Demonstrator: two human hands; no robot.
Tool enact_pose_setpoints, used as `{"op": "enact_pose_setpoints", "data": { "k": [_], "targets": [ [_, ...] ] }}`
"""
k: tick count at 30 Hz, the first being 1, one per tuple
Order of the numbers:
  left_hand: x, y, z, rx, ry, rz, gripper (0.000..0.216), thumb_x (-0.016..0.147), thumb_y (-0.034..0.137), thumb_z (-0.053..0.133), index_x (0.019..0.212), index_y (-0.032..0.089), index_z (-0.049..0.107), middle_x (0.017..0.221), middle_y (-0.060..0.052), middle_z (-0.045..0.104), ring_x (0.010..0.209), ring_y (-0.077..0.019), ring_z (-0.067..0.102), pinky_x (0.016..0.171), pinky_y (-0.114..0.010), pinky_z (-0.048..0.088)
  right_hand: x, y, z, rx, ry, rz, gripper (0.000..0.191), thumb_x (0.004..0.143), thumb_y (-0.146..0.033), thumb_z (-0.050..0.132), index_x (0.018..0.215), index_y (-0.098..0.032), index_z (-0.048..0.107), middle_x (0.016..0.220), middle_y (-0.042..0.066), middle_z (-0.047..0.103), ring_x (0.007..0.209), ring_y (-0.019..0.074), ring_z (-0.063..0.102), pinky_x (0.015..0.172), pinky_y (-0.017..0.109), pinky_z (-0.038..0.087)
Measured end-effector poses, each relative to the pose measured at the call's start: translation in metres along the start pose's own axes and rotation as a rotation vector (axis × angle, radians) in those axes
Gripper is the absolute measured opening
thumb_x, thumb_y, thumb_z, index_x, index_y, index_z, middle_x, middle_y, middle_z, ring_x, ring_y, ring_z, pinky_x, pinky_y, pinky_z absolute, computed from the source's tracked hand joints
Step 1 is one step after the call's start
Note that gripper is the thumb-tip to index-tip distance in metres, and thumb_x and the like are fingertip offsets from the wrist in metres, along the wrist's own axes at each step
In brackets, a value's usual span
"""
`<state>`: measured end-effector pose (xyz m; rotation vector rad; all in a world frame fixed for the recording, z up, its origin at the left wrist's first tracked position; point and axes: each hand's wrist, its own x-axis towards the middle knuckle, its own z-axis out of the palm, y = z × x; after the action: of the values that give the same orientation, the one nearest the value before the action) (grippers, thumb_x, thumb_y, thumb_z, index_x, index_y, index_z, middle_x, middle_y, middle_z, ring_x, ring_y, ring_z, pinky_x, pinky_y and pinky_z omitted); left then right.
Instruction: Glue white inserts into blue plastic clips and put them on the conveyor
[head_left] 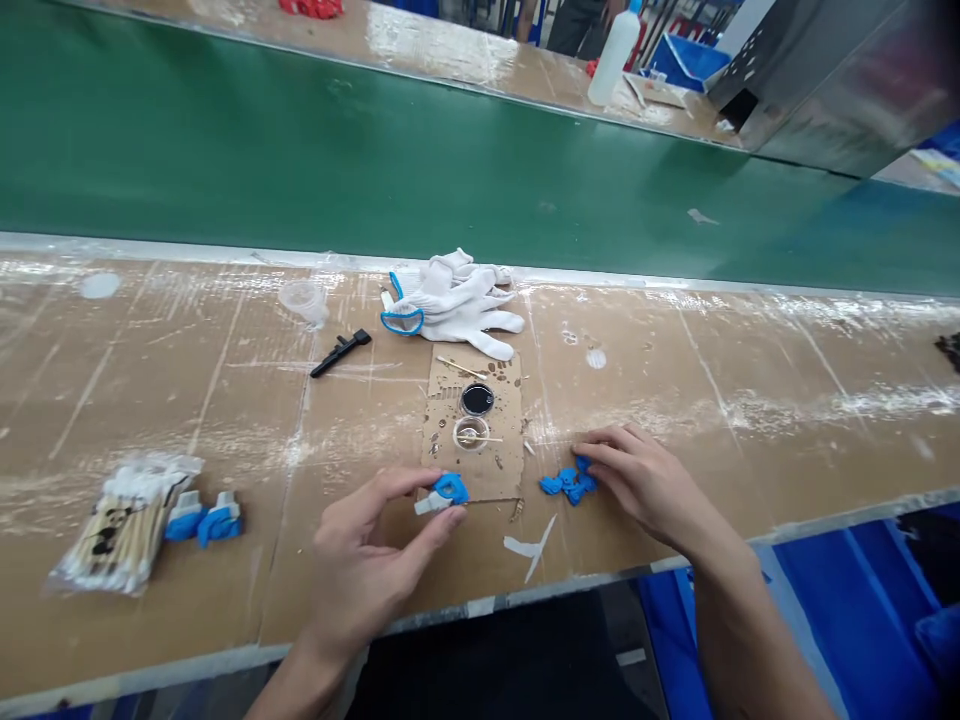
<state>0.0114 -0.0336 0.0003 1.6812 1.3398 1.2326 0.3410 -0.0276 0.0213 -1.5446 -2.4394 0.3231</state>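
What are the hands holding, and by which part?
Left hand pinches a blue-and-white plastic part by its ends, thumb and fingertips. Right hand rests fingertips on blue parts; grip unclear.

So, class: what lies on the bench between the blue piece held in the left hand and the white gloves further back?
In the head view, a cardboard scrap lies there, carrying a small black-filled dish and a clear dish, between the blue piece and white gloves.

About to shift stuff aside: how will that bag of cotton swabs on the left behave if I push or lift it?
The swab bag looks light for its bulk: thin wooden sticks in crinkled clear plastic. It will probably sag or flex when lifted by one end, since the film is loose. Pushed, it should slide rather than roll, though it may bump the blue parts lying beside it.
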Motion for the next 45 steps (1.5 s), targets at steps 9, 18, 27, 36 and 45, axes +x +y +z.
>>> {"op": "enact_pose_setpoints", "data": {
  "k": [9, 18, 27, 36, 45],
  "targets": [
    [-0.016, 0.02, 0.012, -0.266, -0.043, -0.172, 0.025, 0.081, 0.014, 0.083, 0.102, 0.026, 0.078, 0.089, -0.001, 0.08, 0.08, -0.0159, 0.076, 0.074, -0.024, 0.064, -0.008, -0.013, -0.01, 0.377, 0.237, 0.058, 0.013, 0.096, -0.012, 0.066, 0.1, -0.024, 0.069, 0.089, 0.004, 0.073, 0.077, 0.019, 0.07, 0.065, 0.031, 0.058],
    [-0.009, 0.033, 0.027, -0.565, -0.118, -0.275, 0.032, 0.078, 0.005, 0.083, 0.102, 0.026, 0.082, 0.093, -0.001, 0.08, 0.084, -0.0126, 0.077, 0.078, -0.017, 0.063, 0.021, -0.093, 0.006, 0.834, 0.45, -0.09, 0.027, 0.082, 0.001, 0.075, 0.093, -0.023, 0.077, 0.095, 0.004, 0.079, 0.079, 0.0177, 0.078, 0.067, 0.025, 0.067],
    [-0.02, 0.03, 0.024, -0.673, -0.122, -0.306, 0.027, 0.089, 0.008, 0.073, 0.111, 0.022, 0.078, 0.111, -0.009, 0.076, 0.104, -0.0196, 0.078, 0.094, -0.027, 0.064, 0.021, -0.107, 0.024, 0.844, 0.418, 0.022, 0.022, 0.085, -0.005, 0.078, 0.095, -0.023, 0.073, 0.097, 0.004, 0.073, 0.085, 0.0172, 0.073, 0.07, 0.026, 0.065],
    [-0.029, 0.032, 0.038, -0.71, -0.07, -0.319, 0.027, 0.089, 0.002, 0.071, 0.104, 0.025, 0.072, 0.116, -0.004, 0.067, 0.103, -0.0165, 0.079, 0.089, -0.022, 0.064, 0.012, -0.12, 0.05, 0.893, 0.516, 0.039, 0.046, 0.089, 0.0, 0.072, 0.126, -0.026, 0.065, 0.108, 0.007, 0.067, 0.094, 0.0184, 0.068, 0.075, 0.03, 0.064],
    [-0.029, 0.036, 0.031, -0.407, -0.049, -0.069, 0.035, 0.085, -0.003, 0.068, 0.106, 0.025, 0.072, 0.109, -0.004, 0.07, 0.102, -0.0166, 0.077, 0.085, -0.022, 0.065, 0.016, -0.117, 0.044, 0.954, 0.424, 0.075, 0.028, 0.088, -0.012, 0.082, 0.109, -0.027, 0.073, 0.094, 0.001, 0.065, 0.081, 0.015, 0.061, 0.067, 0.026, 0.054]
  ]
}}
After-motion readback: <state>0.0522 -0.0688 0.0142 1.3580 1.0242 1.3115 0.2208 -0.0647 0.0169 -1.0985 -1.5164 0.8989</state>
